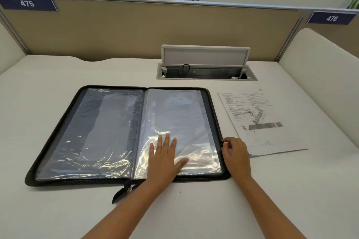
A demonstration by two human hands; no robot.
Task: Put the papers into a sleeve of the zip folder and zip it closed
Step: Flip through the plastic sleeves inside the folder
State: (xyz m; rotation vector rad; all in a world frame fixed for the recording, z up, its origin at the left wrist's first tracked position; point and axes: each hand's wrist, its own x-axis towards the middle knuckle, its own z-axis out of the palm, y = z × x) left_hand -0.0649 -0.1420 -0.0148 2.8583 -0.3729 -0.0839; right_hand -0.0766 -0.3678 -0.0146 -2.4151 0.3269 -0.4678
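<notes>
A black zip folder (pixel 58 124) lies open flat on the white desk, showing clear plastic sleeves on both halves. My left hand (pixel 165 159) rests flat with spread fingers on the lower part of the right-hand sleeve (pixel 174 114). My right hand (pixel 236 152) sits at the folder's right edge, its fingertips curled against the zipper rim; whether they pinch it is unclear. The printed papers (pixel 256 120) lie on the desk just right of the folder, partly under my right hand's far side. The zip pull tab (pixel 124 190) hangs off the front edge at the spine.
An open cable hatch (pixel 206 72) with a raised lid is sunk into the desk behind the folder. A beige partition (pixel 155 29) runs along the back. A white padded side panel (pixel 320 75) borders the right.
</notes>
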